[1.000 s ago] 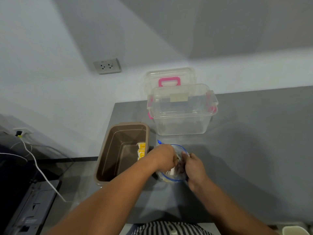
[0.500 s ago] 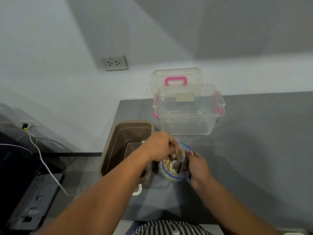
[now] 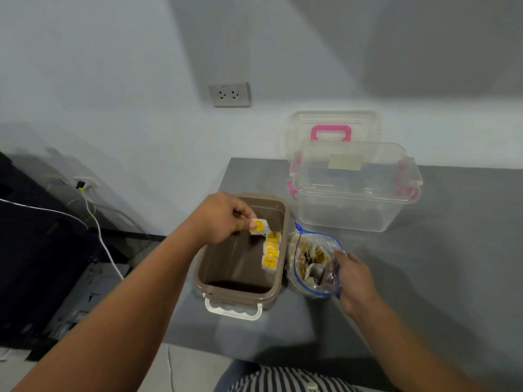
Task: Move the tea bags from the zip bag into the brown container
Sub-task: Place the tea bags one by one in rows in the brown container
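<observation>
A tea bag [image 3: 259, 226] is pinched between the thumb and fingertips of the left hand [image 3: 223, 219] and held above the brown container [image 3: 240, 299], over the twelve-o'clock end of a row of tea bags [image 3: 270, 251] stood against its three-o'clock wall. The zip bag [image 3: 308, 267] is set on the grey surface [image 3: 452, 264], just beside the container at its three o'clock. Its mouth is gripped at four o'clock by the curled fingers of the right hand [image 3: 353, 278]. If the tea bag were released from this height, the row could be toppled, or the bag could land flat. If the grip on the zip bag were loosened, its mouth could slump shut. The count left inside cannot be told through the crumpled plastic. The container's six-o'clock floor is lost in shadow, and the right fingertips are partly hidden by the plastic.
</observation>
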A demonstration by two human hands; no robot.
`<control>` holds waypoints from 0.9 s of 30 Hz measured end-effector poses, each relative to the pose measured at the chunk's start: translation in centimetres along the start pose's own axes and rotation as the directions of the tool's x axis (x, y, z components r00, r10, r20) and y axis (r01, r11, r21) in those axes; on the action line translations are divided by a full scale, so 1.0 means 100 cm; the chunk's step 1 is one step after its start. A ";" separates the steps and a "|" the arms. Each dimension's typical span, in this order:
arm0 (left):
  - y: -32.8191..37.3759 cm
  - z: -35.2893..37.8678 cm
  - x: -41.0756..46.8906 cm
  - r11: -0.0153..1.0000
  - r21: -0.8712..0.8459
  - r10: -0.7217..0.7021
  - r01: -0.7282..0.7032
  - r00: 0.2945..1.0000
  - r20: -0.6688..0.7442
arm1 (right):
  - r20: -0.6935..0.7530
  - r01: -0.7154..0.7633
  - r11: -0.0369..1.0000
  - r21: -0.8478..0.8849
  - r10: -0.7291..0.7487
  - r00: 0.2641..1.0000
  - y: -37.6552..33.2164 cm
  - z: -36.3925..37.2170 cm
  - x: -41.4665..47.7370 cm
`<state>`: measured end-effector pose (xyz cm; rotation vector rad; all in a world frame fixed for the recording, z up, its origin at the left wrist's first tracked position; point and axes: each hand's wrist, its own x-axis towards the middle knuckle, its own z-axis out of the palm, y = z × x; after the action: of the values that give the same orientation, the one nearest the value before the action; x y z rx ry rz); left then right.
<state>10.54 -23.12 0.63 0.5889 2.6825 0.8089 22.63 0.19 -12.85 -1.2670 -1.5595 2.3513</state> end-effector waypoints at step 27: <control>-0.014 0.085 0.028 0.888 0.457 -0.230 0.045 0.906 0.356 | 0.036 -0.020 0.999 -0.048 0.022 0.999 -0.003 -0.003 -0.005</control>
<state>10.81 -19.01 -7.45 0.5712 2.4755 0.0136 23.08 0.33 -12.38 -1.2632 -1.6307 2.3765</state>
